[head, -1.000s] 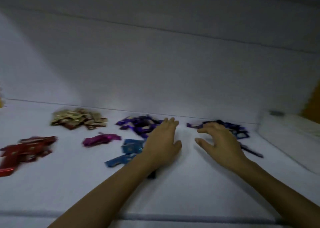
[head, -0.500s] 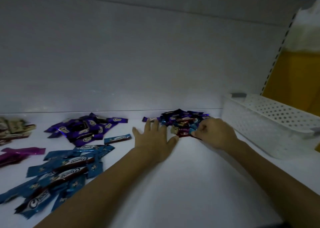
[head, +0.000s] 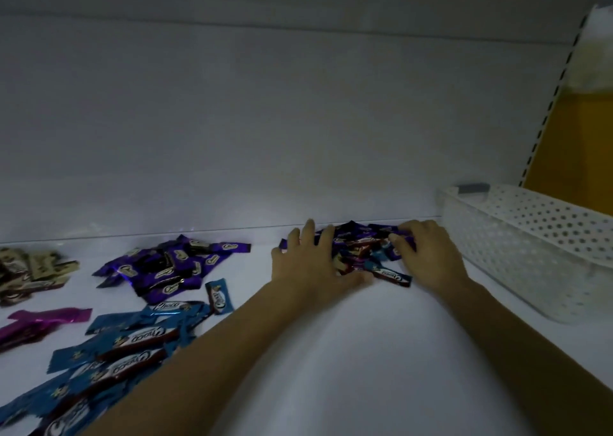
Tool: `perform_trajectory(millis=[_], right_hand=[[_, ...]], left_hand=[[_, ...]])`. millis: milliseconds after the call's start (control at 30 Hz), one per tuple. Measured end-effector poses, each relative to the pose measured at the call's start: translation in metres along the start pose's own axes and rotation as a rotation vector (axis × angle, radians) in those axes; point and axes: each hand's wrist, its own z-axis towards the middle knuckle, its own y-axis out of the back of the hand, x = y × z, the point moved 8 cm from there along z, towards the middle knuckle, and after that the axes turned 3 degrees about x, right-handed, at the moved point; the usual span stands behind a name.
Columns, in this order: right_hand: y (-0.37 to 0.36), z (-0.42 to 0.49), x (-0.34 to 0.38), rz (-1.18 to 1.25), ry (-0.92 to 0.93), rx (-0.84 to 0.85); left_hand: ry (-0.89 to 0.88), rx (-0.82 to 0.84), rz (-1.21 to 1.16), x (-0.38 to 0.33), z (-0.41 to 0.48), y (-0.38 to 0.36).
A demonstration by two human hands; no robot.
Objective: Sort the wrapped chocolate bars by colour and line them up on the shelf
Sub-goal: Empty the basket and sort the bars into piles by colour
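A mixed heap of wrapped chocolate bars (head: 360,248) lies at the back of the white shelf (head: 348,352). My left hand (head: 313,265) lies flat on the heap's left side, fingers spread. My right hand (head: 428,256) rests on its right side, fingers bent down onto the wrappers. A blue bar (head: 391,274) sticks out between the two hands. Sorted groups lie to the left: a purple pile (head: 172,266), a blue pile (head: 109,352), magenta bars (head: 36,324) and gold-brown bars (head: 30,271).
A white perforated plastic basket (head: 537,253) stands right of the heap, close to my right hand. The shelf's back wall (head: 265,137) rises just behind the piles. A single blue bar (head: 218,296) lies between the purple and blue piles.
My view has swung right and closer. Both hands have moved forward from the bare shelf onto the mixed heap; my left hand now covers its left part.
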Motion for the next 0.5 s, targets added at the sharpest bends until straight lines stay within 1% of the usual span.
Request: perform_trajectory(millis=[67,100,167,200,367,500], right_hand=[[-0.015,0.004,-0.022,0.022,-0.092,0.098],[-0.02,0.007,-0.028,0.062,-0.126,0.119],[-0.026,0.012,-0.031,0.144,-0.148,0.135],[-0.029,0.014,-0.03,0.155,-0.137,0.144],[-0.043,0.015,-0.021,0.005,-0.025,0.25],[-0.036,0.016,-0.021,0.047,-0.06,0.235]], left_hand=[[0.004,-0.013,-0.027,-0.008,0.02,-0.005],[0.007,-0.056,-0.036,-0.01,0.03,-0.003],[-0.012,-0.154,-0.038,-0.014,0.045,0.001],[-0.031,-0.173,-0.05,-0.017,0.051,0.001],[-0.088,-0.125,-0.071,-0.03,0.059,-0.012],[-0.097,-0.103,-0.042,-0.035,0.05,-0.021]])
